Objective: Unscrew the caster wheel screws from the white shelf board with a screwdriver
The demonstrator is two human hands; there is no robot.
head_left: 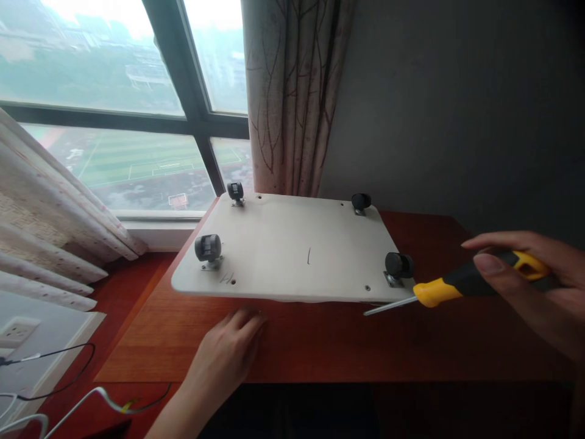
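Note:
My right hand grips a yellow and black screwdriver by its handle. Its metal shaft points left, with the tip just off the near right edge of a white board. Black swivel casters stand wheel-up near the board's corners, among them the near right caster and the near left caster. Below the board's near edge, my left hand rests at the wooden table, fingers curled together. Whatever may be between those fingertips is hidden or too small to name.
Behind the table are a window, a patterned curtain and a grey wall. Cables trail at lower left near a wall socket. Screw holes and pen marks show on the board.

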